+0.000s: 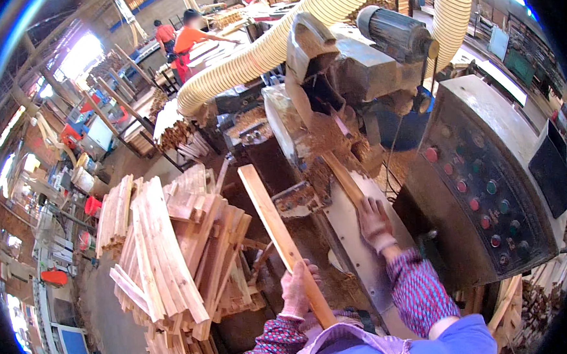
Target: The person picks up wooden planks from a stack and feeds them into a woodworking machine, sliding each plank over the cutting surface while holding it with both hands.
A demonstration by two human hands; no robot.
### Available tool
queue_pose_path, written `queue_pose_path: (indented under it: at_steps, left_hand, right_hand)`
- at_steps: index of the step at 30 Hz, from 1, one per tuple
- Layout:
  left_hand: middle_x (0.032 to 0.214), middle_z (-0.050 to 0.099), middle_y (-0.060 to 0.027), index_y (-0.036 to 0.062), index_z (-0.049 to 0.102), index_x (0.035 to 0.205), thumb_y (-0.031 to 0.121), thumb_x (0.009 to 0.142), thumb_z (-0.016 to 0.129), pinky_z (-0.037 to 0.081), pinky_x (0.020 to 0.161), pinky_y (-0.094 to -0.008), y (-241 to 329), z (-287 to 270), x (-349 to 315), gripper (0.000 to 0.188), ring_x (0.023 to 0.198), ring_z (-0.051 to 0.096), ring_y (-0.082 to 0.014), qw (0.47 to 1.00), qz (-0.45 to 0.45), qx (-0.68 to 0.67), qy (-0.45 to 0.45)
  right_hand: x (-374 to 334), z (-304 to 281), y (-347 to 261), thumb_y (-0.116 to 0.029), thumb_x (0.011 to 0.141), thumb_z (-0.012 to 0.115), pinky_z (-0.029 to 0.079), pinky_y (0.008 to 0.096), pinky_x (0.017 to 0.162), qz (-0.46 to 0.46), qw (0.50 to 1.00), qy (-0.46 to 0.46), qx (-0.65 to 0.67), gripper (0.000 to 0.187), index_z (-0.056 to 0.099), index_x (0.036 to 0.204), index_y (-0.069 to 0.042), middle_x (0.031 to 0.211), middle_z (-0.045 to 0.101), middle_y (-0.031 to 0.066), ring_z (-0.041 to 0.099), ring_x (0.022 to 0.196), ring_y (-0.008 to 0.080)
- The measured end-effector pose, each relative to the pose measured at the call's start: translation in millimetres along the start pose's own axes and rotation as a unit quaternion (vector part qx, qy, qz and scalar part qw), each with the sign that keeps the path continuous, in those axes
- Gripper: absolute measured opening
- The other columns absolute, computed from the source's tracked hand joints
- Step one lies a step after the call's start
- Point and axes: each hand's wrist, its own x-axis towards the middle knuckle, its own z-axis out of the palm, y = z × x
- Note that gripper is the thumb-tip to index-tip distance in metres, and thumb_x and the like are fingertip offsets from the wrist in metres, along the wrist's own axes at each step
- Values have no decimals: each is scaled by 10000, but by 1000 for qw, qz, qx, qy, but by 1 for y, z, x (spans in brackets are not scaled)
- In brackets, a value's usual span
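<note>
My left hand (295, 289), in a pale work glove, is closed round a long wooden strip (270, 218) that slants up and away from my body. My right hand (373, 225), gloved too, lies with its fingers stretched out at the near end of another wooden strip (344, 178). This second strip rests on the metal bed (360, 258) of a woodworking machine (361, 68). Its far end runs in among sawdust (317, 142) under the machine head. Patterned sleeves cover both my forearms.
A large stack of wooden strips (161, 249) stands to the left. At the right is a control panel (479, 184) with red and green buttons. Ribbed hoses (244, 69) arch over the machine, beside a motor (395, 32). People in orange (188, 43) work far off.
</note>
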Motion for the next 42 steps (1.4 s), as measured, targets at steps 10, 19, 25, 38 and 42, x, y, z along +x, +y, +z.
queue_pose_path:
  at_steps: [10, 19, 25, 38, 42]
  left_hand:
    - [979, 641, -116, 53, 588, 1162, 306, 950, 627, 519, 806, -370, -6, 0, 18, 333, 883, 635, -272, 959, 214, 182, 28]
    - [964, 606, -76, 29, 623, 1125, 194, 892, 636, 468, 858, -381, 326, -186, -52, 285, 892, 558, -235, 410, 359, 709, 448]
    - [930, 601, -7, 29, 650, 1073, 246, 889, 661, 451, 817, -315, 354, -325, -32, 285, 853, 537, -158, 750, 183, 506, 386]
    - [1006, 636, -86, -40, 588, 1171, 280, 890, 663, 512, 844, -361, 298, -176, -131, 432, 918, 601, -207, 966, 171, 157, 118]
    - [1015, 617, -131, -16, 458, 1288, 167, 877, 666, 545, 844, -426, 197, -77, -115, 496, 906, 624, -256, 977, 212, 26, 3]
  right_hand:
    - [-102, -117, -114, -396, 821, 708, 484, 390, 955, -91, 780, -178, 593, 851, 300, 1481, -46, 1186, 619, 239, 609, 1116, 346]
    - [-299, -52, -28, -281, 800, 632, 310, 506, 1114, 187, 952, -98, 224, 837, 259, 1456, 81, 1463, 351, 311, 385, 1325, 470]
    - [-165, -27, -16, -329, 844, 556, 233, 557, 1126, 123, 992, 19, 22, 598, 461, 1286, 62, 1362, 451, 259, 379, 1278, 452]
    - [32, -33, -63, -265, 900, 669, 459, 417, 999, 72, 866, 222, 442, 419, 608, 1204, 17, 1252, 605, 219, 577, 1177, 325]
    - [-61, -161, -172, -277, 925, 656, 404, 397, 1083, -234, 698, -32, 676, 614, 417, 1432, -28, 1420, 472, 225, 475, 1315, 314]
